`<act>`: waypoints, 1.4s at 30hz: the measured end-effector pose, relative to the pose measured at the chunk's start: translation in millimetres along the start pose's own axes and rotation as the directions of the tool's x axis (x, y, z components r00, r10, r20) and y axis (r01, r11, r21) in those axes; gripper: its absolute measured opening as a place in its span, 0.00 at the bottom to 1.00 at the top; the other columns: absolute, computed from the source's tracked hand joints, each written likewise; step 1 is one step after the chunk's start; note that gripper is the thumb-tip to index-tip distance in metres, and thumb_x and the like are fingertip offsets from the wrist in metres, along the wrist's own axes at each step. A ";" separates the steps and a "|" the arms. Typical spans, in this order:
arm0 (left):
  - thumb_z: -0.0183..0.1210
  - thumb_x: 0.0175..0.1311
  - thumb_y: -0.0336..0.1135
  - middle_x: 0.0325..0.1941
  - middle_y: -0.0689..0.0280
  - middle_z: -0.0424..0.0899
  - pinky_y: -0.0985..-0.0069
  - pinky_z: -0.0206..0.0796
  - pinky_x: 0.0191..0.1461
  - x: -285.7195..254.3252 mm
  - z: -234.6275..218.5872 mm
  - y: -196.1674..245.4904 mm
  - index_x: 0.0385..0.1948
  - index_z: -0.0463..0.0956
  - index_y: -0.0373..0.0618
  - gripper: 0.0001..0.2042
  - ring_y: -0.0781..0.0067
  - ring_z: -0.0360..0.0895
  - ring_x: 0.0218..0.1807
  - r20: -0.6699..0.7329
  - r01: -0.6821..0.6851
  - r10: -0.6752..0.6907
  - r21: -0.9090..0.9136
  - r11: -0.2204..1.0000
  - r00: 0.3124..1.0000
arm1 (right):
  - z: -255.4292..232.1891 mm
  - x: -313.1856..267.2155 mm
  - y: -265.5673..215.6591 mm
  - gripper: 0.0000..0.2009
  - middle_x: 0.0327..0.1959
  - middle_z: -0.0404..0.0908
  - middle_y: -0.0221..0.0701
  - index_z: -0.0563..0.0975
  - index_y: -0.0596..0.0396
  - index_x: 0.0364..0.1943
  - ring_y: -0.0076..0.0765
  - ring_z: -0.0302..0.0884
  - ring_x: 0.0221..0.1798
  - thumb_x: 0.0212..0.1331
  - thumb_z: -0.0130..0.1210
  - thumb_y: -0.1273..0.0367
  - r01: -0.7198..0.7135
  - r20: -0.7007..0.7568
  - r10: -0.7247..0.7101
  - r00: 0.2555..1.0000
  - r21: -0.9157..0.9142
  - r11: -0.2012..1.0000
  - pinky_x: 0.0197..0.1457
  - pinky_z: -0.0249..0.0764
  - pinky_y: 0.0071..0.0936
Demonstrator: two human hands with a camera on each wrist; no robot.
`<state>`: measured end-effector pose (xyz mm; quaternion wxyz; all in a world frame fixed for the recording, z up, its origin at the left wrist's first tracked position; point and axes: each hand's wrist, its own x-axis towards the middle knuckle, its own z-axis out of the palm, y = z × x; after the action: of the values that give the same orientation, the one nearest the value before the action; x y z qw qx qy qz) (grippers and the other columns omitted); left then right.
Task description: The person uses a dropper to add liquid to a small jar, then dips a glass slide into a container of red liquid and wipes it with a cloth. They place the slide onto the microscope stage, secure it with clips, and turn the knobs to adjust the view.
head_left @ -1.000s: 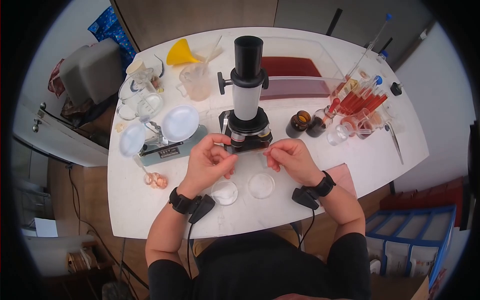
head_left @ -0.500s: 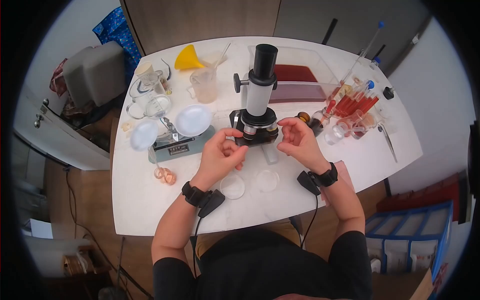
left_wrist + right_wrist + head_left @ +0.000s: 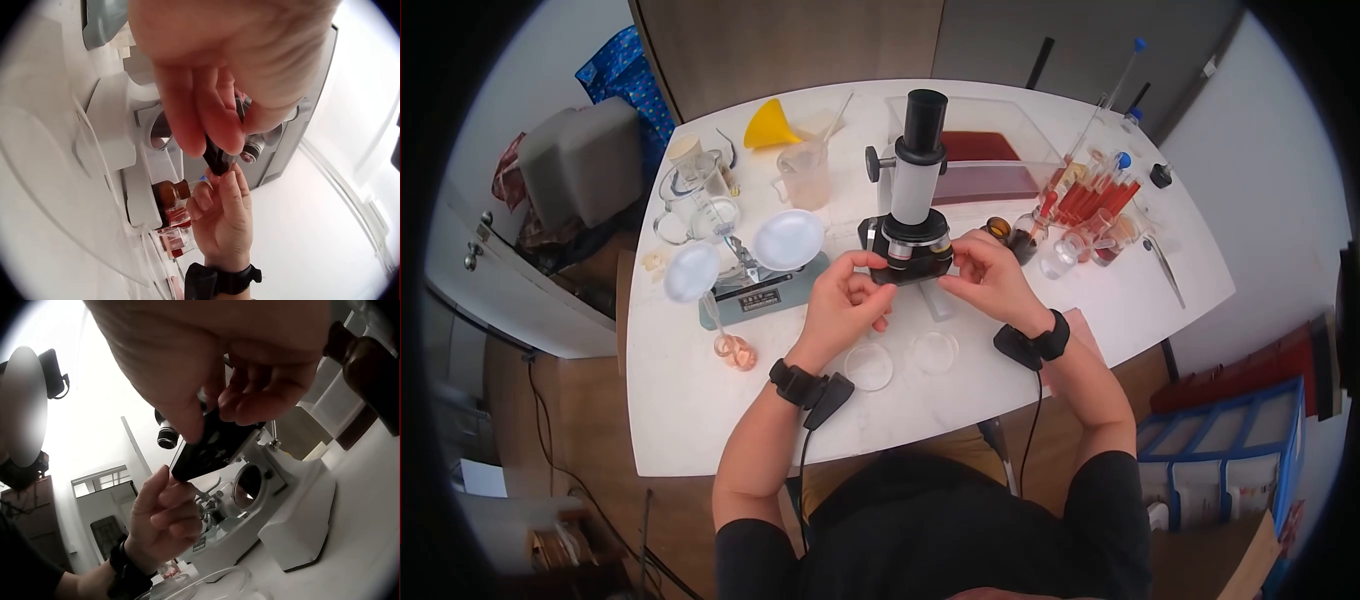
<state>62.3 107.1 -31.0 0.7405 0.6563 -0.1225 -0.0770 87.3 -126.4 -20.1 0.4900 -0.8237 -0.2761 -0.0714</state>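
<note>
A black and white microscope [image 3: 914,190] stands upright at the middle of the table. My left hand [image 3: 842,302] holds the left edge of its black stage [image 3: 206,453] between thumb and curled fingers. At the opposite side my right hand [image 3: 1000,283] pinches the stage edge, thumb toward me. Above the stage hangs an objective lens [image 3: 252,150], and below it sits a round mirror [image 3: 247,485]. Whether a thin slide lies under my fingertips I cannot tell. Two clear glass dishes [image 3: 868,367] rest on the table just below my hands.
To the left stands a balance [image 3: 755,298] with two white pans, near a flask [image 3: 735,351]. Behind are a yellow funnel [image 3: 770,124] and a plastic jug [image 3: 805,180]. Brown bottles [image 3: 997,229], red-filled test tubes [image 3: 1095,200] and tweezers [image 3: 1165,268] occupy the right side.
A second ago both hands were in front of the stage, fingertips pinched. The right hand lifted away with its fingers spread, then came back to the right edge; the left stayed by the left edge.
</note>
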 end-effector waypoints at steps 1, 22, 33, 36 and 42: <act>0.56 0.59 0.22 0.20 0.65 0.78 0.81 0.68 0.23 0.3 -0.7 -0.7 0.46 0.65 0.37 0.15 0.77 0.76 0.19 0.005 0.001 -0.001 -0.002 1.000 1.000 | 0.8 -0.6 -0.3 0.18 0.32 0.68 0.25 0.76 0.60 0.44 0.13 0.63 0.22 0.46 0.66 0.73 -0.003 -0.002 0.003 1.000 -0.006 1.000 0.27 0.63 0.12; 0.55 0.59 0.22 0.22 0.64 0.79 0.82 0.68 0.23 0.6 -0.9 -2.3 0.46 0.66 0.38 0.14 0.77 0.76 0.19 0.046 -0.017 0.018 -0.021 1.000 0.999 | 3.3 -11.5 -35.6 0.15 0.35 0.71 0.21 0.74 0.58 0.42 0.08 0.66 0.24 0.49 0.62 0.76 -0.253 -0.013 0.253 0.967 0.039 0.967 0.27 0.63 0.09; 0.55 0.59 0.21 0.23 0.64 0.79 0.81 0.69 0.25 1.2 -3.1 -4.2 0.46 0.66 0.38 0.14 0.78 0.77 0.20 0.068 -0.018 0.020 -0.035 0.999 0.997 | 2.9 -11.2 -44.0 0.15 0.28 0.69 0.20 0.75 0.59 0.38 0.09 0.63 0.23 0.45 0.64 0.72 -0.303 0.022 0.304 0.952 -0.036 0.952 0.27 0.62 0.10; 0.55 0.59 0.21 0.23 0.64 0.79 0.81 0.69 0.25 1.2 -3.2 -4.2 0.47 0.66 0.38 0.14 0.78 0.77 0.20 0.073 -0.021 0.024 -0.041 0.999 0.997 | 2.3 -10.8 -47.8 0.15 0.25 0.66 0.16 0.75 0.59 0.38 0.08 0.60 0.23 0.45 0.65 0.71 -0.324 0.018 0.325 0.946 -0.031 0.945 0.28 0.61 0.09; 0.55 0.58 0.21 0.23 0.64 0.79 0.81 0.70 0.26 1.6 -3.5 -5.1 0.47 0.66 0.39 0.15 0.77 0.77 0.21 0.082 -0.023 0.027 -0.057 0.998 0.996 | 3.8 -10.3 -47.3 0.14 0.21 0.62 0.15 0.75 0.60 0.38 0.10 0.57 0.24 0.46 0.64 0.73 -0.385 0.007 0.385 0.923 0.078 0.920 0.29 0.61 0.11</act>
<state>65.1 109.4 -36.3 0.7538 0.6300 -0.1590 -0.0982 53.2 -109.7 10.3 0.5274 -0.8419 -0.1093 0.0335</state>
